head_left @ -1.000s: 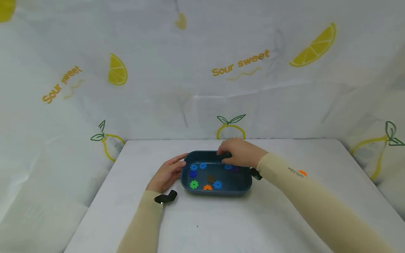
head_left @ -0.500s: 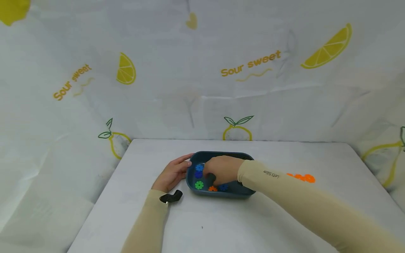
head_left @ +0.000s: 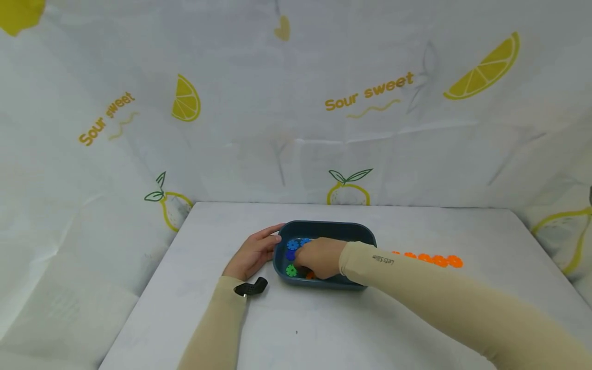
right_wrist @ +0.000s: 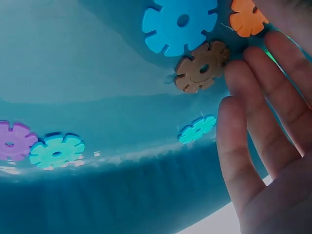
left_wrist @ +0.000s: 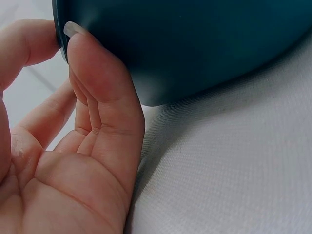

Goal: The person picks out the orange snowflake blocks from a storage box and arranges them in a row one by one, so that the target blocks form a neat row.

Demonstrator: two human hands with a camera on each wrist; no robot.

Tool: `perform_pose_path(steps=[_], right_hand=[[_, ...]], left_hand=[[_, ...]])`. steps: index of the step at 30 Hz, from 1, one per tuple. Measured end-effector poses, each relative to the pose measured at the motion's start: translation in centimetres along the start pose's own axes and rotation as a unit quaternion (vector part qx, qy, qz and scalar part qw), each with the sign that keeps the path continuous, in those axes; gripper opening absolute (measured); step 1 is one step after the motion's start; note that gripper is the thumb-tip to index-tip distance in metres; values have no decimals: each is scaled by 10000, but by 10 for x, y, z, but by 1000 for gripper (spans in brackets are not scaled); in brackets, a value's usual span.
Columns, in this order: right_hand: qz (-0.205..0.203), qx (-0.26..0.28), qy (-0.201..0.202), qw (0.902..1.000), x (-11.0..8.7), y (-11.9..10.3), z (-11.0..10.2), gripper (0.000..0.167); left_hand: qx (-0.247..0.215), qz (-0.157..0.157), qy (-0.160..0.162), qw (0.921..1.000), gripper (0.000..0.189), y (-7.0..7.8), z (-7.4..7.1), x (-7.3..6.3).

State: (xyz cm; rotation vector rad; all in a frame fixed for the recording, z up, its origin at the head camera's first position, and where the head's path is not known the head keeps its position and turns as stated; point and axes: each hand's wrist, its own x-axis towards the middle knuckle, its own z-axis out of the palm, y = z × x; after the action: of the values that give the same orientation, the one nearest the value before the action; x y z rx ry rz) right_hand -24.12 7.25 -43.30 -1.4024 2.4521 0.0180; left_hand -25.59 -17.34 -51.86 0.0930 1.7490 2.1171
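Observation:
A dark teal tray [head_left: 342, 229] holds notched plastic discs. My left hand [head_left: 252, 254] holds its left end; in the left wrist view the thumb [left_wrist: 100, 68] presses on the tray wall by the rim. Down inside the tray, my right hand [head_left: 322, 257] reaches to the left half, fingers [right_wrist: 239, 136] fairly straight. Those fingertips are right beside a brown disc [right_wrist: 202, 67] and an orange disc [right_wrist: 246, 18], which the thumb side partly covers. A green disc [head_left: 291, 271], a dark blue disc [head_left: 290, 255] and a light blue disc [head_left: 292, 244] lie near the left wall.
A row of several orange discs [head_left: 425, 257] lies on the white table [head_left: 287, 329] right of the tray, partly behind the right sleeve [head_left: 444, 282]. Purple [right_wrist: 12, 140] and turquoise [right_wrist: 57, 151] discs lie inside the tray. A lemon-print cloth [head_left: 250, 118] hangs behind.
My right hand has moved from the tray's back right down into its left half, now covering several discs. More orange discs show beside the sleeve. My left hand stays at the tray's end.

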Motion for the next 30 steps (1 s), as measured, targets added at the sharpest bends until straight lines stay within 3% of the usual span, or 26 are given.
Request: perform_pose_path(steps=[16, 30], right_hand=[[160, -47, 29, 9999, 5, 1, 2, 24], [347, 507, -43, 9981, 5, 5, -1, 27]], left_hand=[[24, -18, 94, 10000, 49, 0, 1, 0], [-12, -120, 146, 9998, 48, 2, 2, -1]])
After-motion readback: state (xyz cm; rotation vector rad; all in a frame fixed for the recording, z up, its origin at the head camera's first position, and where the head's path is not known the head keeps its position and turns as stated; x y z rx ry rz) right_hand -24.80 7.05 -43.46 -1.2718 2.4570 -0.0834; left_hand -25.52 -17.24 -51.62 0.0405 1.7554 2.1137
